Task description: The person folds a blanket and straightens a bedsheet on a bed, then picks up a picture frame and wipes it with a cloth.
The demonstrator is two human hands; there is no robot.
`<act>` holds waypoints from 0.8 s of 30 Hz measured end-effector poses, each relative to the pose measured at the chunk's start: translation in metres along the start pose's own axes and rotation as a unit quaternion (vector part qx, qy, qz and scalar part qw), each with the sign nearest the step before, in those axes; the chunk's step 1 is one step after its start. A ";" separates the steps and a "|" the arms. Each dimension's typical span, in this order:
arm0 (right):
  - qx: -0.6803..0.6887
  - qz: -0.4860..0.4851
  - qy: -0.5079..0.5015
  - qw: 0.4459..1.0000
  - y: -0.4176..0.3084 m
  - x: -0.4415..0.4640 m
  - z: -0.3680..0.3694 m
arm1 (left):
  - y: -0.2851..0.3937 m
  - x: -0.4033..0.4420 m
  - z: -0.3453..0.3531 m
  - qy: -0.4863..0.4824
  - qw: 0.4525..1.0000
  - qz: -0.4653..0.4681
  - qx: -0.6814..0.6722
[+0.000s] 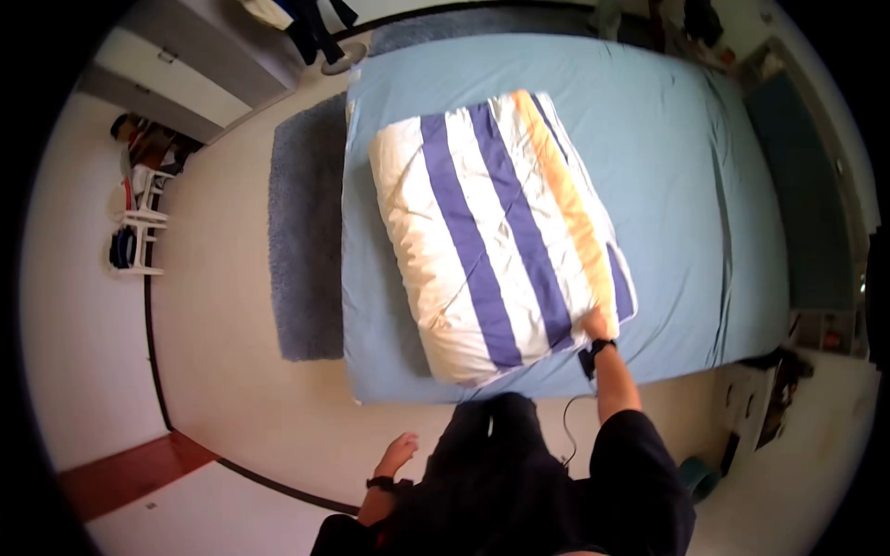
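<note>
A folded quilt (505, 213) with white, purple and orange stripes lies on the bed (677, 185), which has a blue-green fitted sheet. At the quilt's near right corner, on the end of the orange stripe, my right hand (599, 324) is closed on the fabric; its fingertips are partly hidden. My left hand (399, 452) hangs low beside my leg, off the bed's near edge, loosely open and holding nothing. Both wrists carry dark bands.
A grey rug (308, 232) runs along the bed's left side. Beyond it stand a cabinet with drawers (176, 69) and white stools (144, 222). A dark cable (567, 431) hangs by my right leg, and a green bin (700, 479) stands at the lower right.
</note>
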State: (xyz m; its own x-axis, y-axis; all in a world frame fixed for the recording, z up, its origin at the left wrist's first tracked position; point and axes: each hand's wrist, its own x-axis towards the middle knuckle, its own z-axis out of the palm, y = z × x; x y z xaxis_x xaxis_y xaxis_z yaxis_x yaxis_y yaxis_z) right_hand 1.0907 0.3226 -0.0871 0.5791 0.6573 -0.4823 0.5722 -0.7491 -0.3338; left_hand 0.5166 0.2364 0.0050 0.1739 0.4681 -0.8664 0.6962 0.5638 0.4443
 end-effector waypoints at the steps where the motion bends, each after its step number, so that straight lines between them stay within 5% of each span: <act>1: -0.012 0.001 0.055 0.998 0.025 0.017 0.036 | 0.002 -0.011 -0.002 -0.029 0.997 -0.063 -0.046; 3: -0.033 0.004 0.092 0.995 0.041 0.013 0.039 | -0.015 -0.017 -0.004 -0.015 0.993 -0.075 -0.093; 5: 0.149 0.014 0.033 0.988 0.033 0.002 0.008 | -0.012 -0.032 -0.008 0.027 0.988 -0.070 -0.134; 7: 0.056 0.100 0.064 0.991 0.077 0.036 0.023 | -0.028 -0.026 -0.008 0.053 0.986 -0.046 -0.152; 8: 0.112 0.119 0.071 0.984 0.075 0.031 0.020 | -0.033 -0.018 -0.009 0.054 0.985 -0.050 -0.157; 9: 0.166 0.139 0.073 0.974 0.073 0.023 0.013 | -0.041 -0.014 -0.009 0.057 0.989 -0.032 -0.132; 12: 0.397 0.243 -0.131 0.875 0.066 0.006 0.003 | -0.062 -0.024 -0.009 0.064 0.997 -0.012 -0.047; 15: 0.342 0.234 -0.054 0.909 0.047 0.008 0.025 | -0.070 -0.026 -0.020 0.060 0.998 -0.001 0.013; 19: 0.264 0.036 0.233 0.935 -0.023 0.005 0.050 | -0.105 -0.022 -0.045 0.039 0.999 0.009 0.007; 23: 0.248 -0.253 0.181 0.918 -0.252 -0.114 0.039 | -0.153 0.010 -0.079 0.075 0.996 0.045 -0.035; 24: 0.165 -0.183 0.018 0.969 -0.299 -0.150 0.036 | -0.147 0.013 -0.092 0.104 0.992 0.060 -0.032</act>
State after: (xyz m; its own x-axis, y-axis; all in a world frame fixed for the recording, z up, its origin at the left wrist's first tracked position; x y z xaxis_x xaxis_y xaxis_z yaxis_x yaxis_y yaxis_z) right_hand 0.8114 0.4451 0.0562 0.3964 0.8819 -0.2553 0.5295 -0.4468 -0.7211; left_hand 0.3524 0.2217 -0.0505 0.1006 0.6618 -0.7429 0.6315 0.5345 0.5617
